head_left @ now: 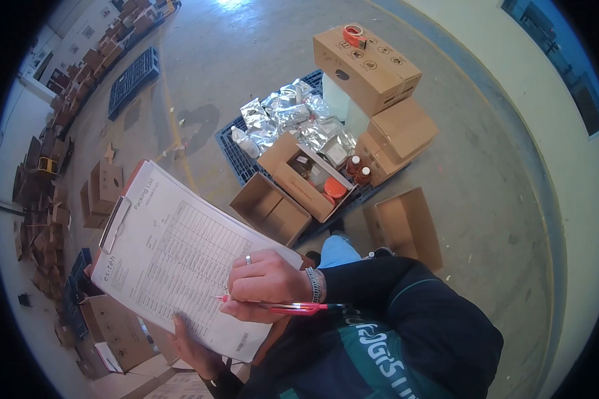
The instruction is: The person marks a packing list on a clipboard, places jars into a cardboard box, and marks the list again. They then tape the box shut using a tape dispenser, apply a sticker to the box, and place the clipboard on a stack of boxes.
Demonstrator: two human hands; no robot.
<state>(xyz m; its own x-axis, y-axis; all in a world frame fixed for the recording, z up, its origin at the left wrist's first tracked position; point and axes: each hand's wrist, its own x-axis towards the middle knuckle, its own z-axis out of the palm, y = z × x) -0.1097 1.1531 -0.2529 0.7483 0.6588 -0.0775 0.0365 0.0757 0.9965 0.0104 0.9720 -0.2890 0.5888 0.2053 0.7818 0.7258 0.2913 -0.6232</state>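
My right hand [265, 284], with a ring and a bracelet, is closed around a red pen [299, 308]. Its tip points at the lower rows of a printed packing list [163, 233]. The sheet lies on a clipboard [140, 165] with a metal clip at its left end, tilted in front of me. At the clipboard's lower edge, my left hand [196, 351] grips it, thumb on top of the paper and the other fingers hidden underneath.
Ahead, a blue pallet [229, 149] carries silver foil packets [289, 113], brown bottles [361, 174] and cartons [402, 130]. A tape roll [355, 36] sits on a carton [373, 73]. Open boxes [404, 229] stand by my feet. Another pallet [133, 83] lies at far left.
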